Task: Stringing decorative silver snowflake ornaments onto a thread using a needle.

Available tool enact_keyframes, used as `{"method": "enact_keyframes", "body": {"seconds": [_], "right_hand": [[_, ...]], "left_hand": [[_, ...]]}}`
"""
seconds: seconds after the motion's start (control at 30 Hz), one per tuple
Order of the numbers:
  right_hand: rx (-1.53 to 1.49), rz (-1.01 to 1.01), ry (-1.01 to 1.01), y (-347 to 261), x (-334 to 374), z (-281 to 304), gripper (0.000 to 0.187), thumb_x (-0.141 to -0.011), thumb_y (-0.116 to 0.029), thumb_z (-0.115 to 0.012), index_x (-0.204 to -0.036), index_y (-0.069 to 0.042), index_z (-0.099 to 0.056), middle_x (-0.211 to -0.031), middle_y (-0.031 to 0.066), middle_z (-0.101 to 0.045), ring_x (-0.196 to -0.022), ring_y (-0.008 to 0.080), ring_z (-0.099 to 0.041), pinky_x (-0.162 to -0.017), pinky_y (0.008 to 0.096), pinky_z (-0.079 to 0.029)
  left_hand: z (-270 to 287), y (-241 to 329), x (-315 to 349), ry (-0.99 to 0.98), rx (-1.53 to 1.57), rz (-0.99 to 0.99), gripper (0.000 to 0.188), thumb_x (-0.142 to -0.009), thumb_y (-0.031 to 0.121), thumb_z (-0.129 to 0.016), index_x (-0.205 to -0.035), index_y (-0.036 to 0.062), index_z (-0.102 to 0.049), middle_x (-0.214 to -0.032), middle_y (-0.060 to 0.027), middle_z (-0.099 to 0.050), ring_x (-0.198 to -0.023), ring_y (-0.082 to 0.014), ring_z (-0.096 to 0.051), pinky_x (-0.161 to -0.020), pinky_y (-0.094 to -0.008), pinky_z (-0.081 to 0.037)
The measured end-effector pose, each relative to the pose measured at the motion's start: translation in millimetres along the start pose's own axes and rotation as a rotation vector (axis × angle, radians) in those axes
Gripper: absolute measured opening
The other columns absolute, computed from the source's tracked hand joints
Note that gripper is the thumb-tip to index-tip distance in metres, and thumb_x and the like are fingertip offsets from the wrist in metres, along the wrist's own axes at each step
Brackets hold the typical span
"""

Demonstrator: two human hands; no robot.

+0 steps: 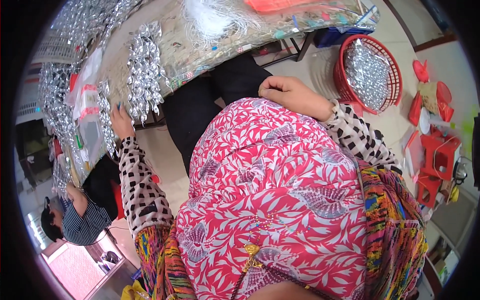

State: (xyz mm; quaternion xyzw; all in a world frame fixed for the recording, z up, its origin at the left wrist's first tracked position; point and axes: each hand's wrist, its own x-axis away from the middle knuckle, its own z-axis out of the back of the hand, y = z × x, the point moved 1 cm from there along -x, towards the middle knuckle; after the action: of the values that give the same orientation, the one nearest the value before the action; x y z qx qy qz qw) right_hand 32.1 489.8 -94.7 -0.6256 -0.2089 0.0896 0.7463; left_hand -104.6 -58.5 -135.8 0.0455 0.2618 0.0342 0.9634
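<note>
My left hand (121, 121) reaches to the table's near edge, fingers stretched out. It lies between a bunch of shiny silver twisted strands (144, 75) hanging over the edge and a narrower silver bunch (105, 112) on its left. Whether its fingertips touch either bunch, I cannot tell. My right hand (296, 96) rests on my lap at the upper edge of a pink leaf-patterned apron (270, 165). Its fingers are curled in with the thumb against them, and nothing shows in them.
White stringy fibres (210, 20) and an orange-red sheet (287, 5) lie on the table (192, 57). A red basket (345, 85) of silver pieces stands on the floor at right, near red stools (440, 150). At far left a person in a striped top (86, 222) sits by more silver strands.
</note>
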Motion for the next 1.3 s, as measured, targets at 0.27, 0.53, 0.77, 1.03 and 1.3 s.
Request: {"method": "enact_keyframes", "body": {"seconds": [0.27, 0.53, 0.77, 1.03, 1.3], "right_hand": [[0.010, -0.054, 0.002, -1.5, 0.3, -3.0, 0.016, -0.093, -0.015, -0.054, -0.097, -0.001, -0.060, -0.085, -0.0022, -0.059, -0.080, 0.0037, -0.051, -0.074, 0.0201, -0.042], [0.079, -0.025, 0.059, -18.8, 14.2, -14.9, 0.017, -0.093, -0.014, -0.053, -0.096, 0.002, -0.060, -0.085, -0.0019, -0.059, -0.080, 0.0034, -0.051, -0.073, 0.0196, -0.042], [0.100, -0.004, 0.144, -26.0, 9.4, -25.6, 0.016, -0.092, -0.013, -0.055, -0.093, 0.002, -0.060, -0.079, -0.0003, -0.058, -0.075, 0.0041, -0.050, -0.068, 0.0214, -0.043], [0.226, 0.245, -0.032, -13.1, -63.9, -15.6, 0.014, -0.089, -0.012, -0.059, -0.093, 0.001, -0.062, -0.077, 0.0056, -0.060, -0.071, 0.0094, -0.054, -0.064, 0.0255, -0.045], [0.175, 0.243, -0.077, 40.2, -120.2, 2.6, 0.020, -0.088, -0.018, -0.060, -0.098, -0.001, -0.064, -0.074, 0.0111, -0.063, -0.065, 0.0153, -0.060, -0.062, 0.0271, -0.048]], "left_hand": [[4.1, 4.7, -1.0, 0.021, 0.014, 0.009, 0.043, -0.094, 0.036, -0.044, -0.119, 0.0031, -0.057, -0.117, -0.0215, -0.057, -0.107, -0.0389, -0.053, -0.091, -0.0443, -0.042], [6.7, 12.8, 3.4, 0.125, 0.002, -0.019, 0.039, -0.092, 0.033, -0.046, -0.117, 0.0061, -0.061, -0.111, -0.0197, -0.060, -0.101, -0.0370, -0.056, -0.087, -0.0434, -0.044], [15.7, 23.6, 3.0, 0.118, 0.032, 0.014, 0.038, -0.093, 0.031, -0.044, -0.119, 0.0066, -0.059, -0.114, -0.0181, -0.058, -0.103, -0.0361, -0.055, -0.088, -0.0419, -0.043], [14.0, 15.2, 6.1, 0.087, 0.076, -0.024, 0.036, -0.093, 0.026, -0.046, -0.115, 0.0009, -0.059, -0.116, -0.0223, -0.056, -0.107, -0.0390, -0.052, -0.092, -0.0423, -0.041], [11.9, 12.2, 6.2, 0.008, 0.086, 0.002, 0.040, -0.093, 0.019, -0.043, -0.127, -0.0015, -0.049, -0.124, -0.0211, -0.053, -0.113, -0.0365, -0.049, -0.099, -0.0391, -0.035]]}}
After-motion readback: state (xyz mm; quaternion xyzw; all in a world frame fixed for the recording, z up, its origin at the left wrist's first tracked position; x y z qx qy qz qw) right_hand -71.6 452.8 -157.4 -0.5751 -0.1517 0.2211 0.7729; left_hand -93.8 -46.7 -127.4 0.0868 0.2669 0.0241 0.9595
